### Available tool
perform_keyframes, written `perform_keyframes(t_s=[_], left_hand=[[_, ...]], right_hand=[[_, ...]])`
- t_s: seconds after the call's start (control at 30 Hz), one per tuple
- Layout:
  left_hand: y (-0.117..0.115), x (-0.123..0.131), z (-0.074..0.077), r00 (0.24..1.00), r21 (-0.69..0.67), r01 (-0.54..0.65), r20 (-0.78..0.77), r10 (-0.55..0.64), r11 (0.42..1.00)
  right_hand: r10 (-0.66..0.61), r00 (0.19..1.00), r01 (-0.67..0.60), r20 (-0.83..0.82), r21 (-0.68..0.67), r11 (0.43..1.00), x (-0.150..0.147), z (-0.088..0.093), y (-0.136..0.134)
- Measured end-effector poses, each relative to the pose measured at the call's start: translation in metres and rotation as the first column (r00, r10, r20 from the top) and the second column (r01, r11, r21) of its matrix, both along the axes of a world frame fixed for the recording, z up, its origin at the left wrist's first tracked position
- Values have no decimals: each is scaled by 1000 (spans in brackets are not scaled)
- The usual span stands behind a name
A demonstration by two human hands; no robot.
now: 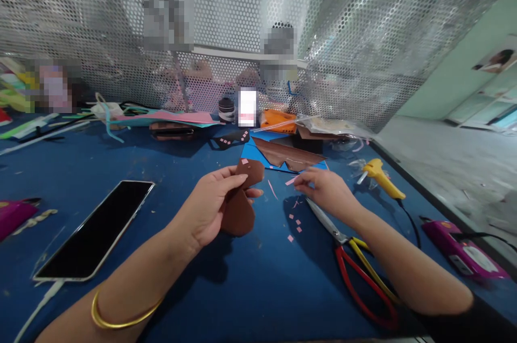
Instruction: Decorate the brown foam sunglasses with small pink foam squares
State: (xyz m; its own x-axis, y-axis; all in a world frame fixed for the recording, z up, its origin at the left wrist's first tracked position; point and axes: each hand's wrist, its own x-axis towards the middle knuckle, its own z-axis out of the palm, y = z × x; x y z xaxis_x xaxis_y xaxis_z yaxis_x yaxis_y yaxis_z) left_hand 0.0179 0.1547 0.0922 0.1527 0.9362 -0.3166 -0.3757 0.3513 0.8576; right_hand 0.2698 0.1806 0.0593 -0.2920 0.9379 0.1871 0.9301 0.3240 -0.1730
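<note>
My left hand (216, 197) is closed around a brown cut-out piece (239, 214) with rounded lobes, held above the table. Near the top of this piece sits a small pink square (244, 161). Thumb and fingers of my right hand (323, 189) are pinched together beside a pink strip (291, 181); whether they grip it or a tiny bit I cannot tell. Several small pink squares (298, 222) lie on the blue table below that hand. Scissors (337, 234) with one red and one yellow handle rest partly under my right forearm.
To the right are a yellow glue gun (382, 177) and a purple power box (460, 249). A phone (97, 230) lies at left. Behind my hands are a brown cut-out sheet (288, 154), a black piece with pink squares (231, 140) and a lit screen (247, 106). Perforated sheeting (226, 20) stands behind.
</note>
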Motion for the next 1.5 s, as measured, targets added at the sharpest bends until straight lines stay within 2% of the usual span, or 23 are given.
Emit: perform_keyframes(t_s=[0.13, 0.37, 0.5, 0.9, 1.17, 1.33, 1.5], left_hand=[[2, 1, -2, 1000, -7, -16, -8, 16, 1000], [3, 0, -2, 999, 15, -33, -31, 33, 999], [2, 1, 0, 1000, -11, -11, -13, 11, 1000], [1, 1, -1, 1000, -38, 3, 2, -3, 999], [3, 1, -3, 1000, -34, 1, 3, -1, 999], [1, 0, -3, 1000, -31, 0, 23, 0, 1000], [-3, 2, -1, 999, -15, 10, 47, -10, 1000]], right_hand=[[13, 1000, -13, -3, 4, 1000, 0, -7, -8], [44, 995, -49, 86, 60, 997, -31, -17, 47], [47, 990, -57, 133, 70, 996, -43, -29, 65], [20, 999, -24, 36, 117, 993, -40, -45, 71], [12, 987, 2, -162, 84, 996, -37, -46, 69], [-46, 903, 74, -427, 51, 996, -38, -40, 65], [-125, 674, 106, -728, -72, 992, -41, -16, 42]])
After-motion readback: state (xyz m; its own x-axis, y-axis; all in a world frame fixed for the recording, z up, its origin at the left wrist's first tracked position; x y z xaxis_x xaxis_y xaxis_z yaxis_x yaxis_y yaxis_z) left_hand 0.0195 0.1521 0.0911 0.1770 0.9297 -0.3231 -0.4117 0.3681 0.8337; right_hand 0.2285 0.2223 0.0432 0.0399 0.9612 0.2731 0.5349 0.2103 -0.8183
